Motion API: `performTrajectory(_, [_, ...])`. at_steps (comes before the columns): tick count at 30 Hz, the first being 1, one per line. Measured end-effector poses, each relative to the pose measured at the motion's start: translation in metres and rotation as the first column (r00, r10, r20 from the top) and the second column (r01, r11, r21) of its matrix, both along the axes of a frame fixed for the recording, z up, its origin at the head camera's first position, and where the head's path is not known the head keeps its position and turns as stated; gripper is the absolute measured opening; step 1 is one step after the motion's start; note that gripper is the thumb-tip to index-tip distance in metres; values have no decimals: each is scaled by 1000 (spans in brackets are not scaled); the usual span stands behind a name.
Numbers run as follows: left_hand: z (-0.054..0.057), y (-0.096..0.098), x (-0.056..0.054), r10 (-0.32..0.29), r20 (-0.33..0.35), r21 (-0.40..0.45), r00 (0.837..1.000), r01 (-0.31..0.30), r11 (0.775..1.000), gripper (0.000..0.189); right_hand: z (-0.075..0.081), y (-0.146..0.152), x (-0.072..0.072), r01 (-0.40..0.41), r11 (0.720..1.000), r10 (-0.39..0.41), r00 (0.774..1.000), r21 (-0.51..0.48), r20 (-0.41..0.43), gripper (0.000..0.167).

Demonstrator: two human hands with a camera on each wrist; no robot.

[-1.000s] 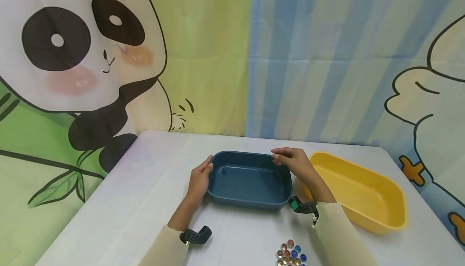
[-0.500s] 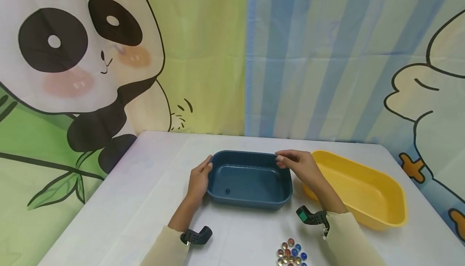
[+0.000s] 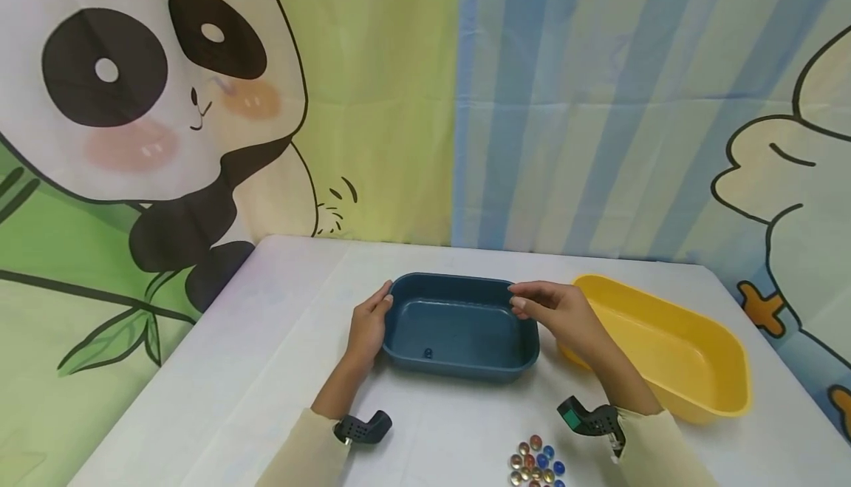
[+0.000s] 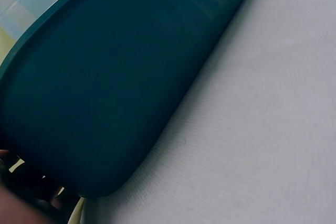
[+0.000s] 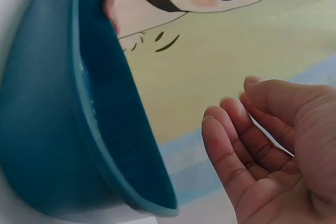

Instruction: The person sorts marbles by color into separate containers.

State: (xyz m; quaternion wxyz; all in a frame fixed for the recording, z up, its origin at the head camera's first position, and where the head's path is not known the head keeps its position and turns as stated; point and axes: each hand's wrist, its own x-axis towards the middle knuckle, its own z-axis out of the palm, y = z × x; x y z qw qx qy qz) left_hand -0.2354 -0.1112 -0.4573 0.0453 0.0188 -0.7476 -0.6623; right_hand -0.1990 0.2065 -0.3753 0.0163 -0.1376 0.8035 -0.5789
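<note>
A dark blue plastic tub (image 3: 459,365) stands mid-table. My left hand (image 3: 367,328) grips its left end, the thumb near the rim; in the left wrist view, dark and partly hidden fingers reach around the tub's wall (image 4: 105,93). Low on the tub floor, left of centre, lies one small dark marble (image 3: 428,353). Over the tub's right back corner hovers my right hand (image 3: 555,313), fingers loosely bent. The right wrist view has this hand (image 5: 273,145) holding nothing, apart from the tub's rim (image 5: 100,145).
A yellow plastic tub (image 3: 665,346) stands to the right, partly behind my right forearm. Several glass marbles (image 3: 535,461), blue, red and clear-amber, lie loose near the front, cut off by the view's lower edge. Printed curtains (image 3: 392,103) hang behind the white table (image 3: 292,310).
Inside the blue tub, the marble has rolled toward the front and slightly right. My right hand has drawn back to the right. The left hand keeps its place on the tub.
</note>
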Motion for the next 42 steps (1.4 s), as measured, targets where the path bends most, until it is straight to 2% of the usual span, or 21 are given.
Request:
performTrajectory(8, [-1,2,-1,9,6,-3,1000,-9,1000,43,-1,5,15,-31,998,34,998,53,-55,28])
performTrajectory(12, [-1,2,-2,7,9,-3,1000,-7,1000,43,-6,10,25,-53,995,57,997,82,-46,26])
performTrajectory(18, [-1,3,-2,-9,14,-2,1000,9,1000,43,-15,21,38,-119,986,124,991,117,-45,24])
performTrajectory(24, [1,3,-3,10,11,-3,1000,-10,1000,43,-18,24,48,-186,977,196,975,105,-100,21])
performTrajectory(29, [1,2,-2,9,16,8,1000,-9,1000,43,-20,25,59,-159,984,167,978,75,-123,20])
performTrajectory(33, [2,3,-2,10,24,-2,1000,-10,1000,43,-24,29,69,-140,988,145,985,62,-89,20])
performTrajectory(37, [1,3,-1,11,23,3,1000,-12,1000,44,-34,35,79,-131,988,132,991,86,-1,24])
performTrajectory(42, [0,3,-3,19,14,14,1000,-19,1000,43,-48,41,90,-189,978,184,981,85,55,26])
